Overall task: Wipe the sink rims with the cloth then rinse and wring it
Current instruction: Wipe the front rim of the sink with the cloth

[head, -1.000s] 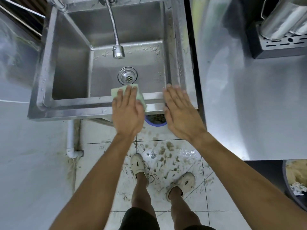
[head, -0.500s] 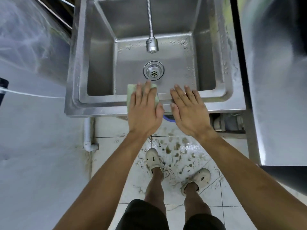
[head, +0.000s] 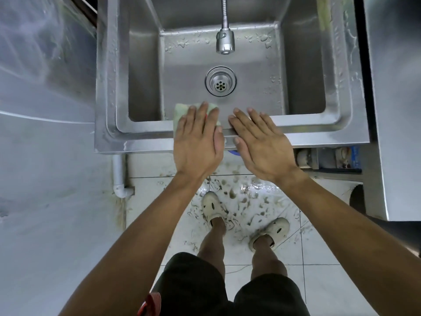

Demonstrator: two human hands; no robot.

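Mostly the cloth (head: pixel 182 110) is hiding under the left hand (head: pixel 197 139), so only its pale green top corners are peeking out past the fingers. How it is folded cannot be told. A blue thing (head: pixel 233 153) is poking out below the sink's front edge, between the two hands, and too little of it is showing to tell what it is. The tap hose (head: pixel 224 12) is getting cut off at the top of the view, with its spray head (head: pixel 225 43) hanging over the bowl above the drain (head: pixel 220 81).

The sink (head: pixel 319 127) is showing a long bare stretch of front rim to the right of the right hand (head: pixel 262 142), and a shorter bare stretch to the left of the left hand. Steel counters are standing close on both sides.

The left hand is lying flat with straight fingers, pressing the cloth onto the front rim, near the middle. The right hand is lying flat too, fingers straight and spread, resting bare on the rim just beside the left hand, not touching the cloth.

The cloth is looking soft and light green. Water drops are sitting on the sink's back wall and side rims.
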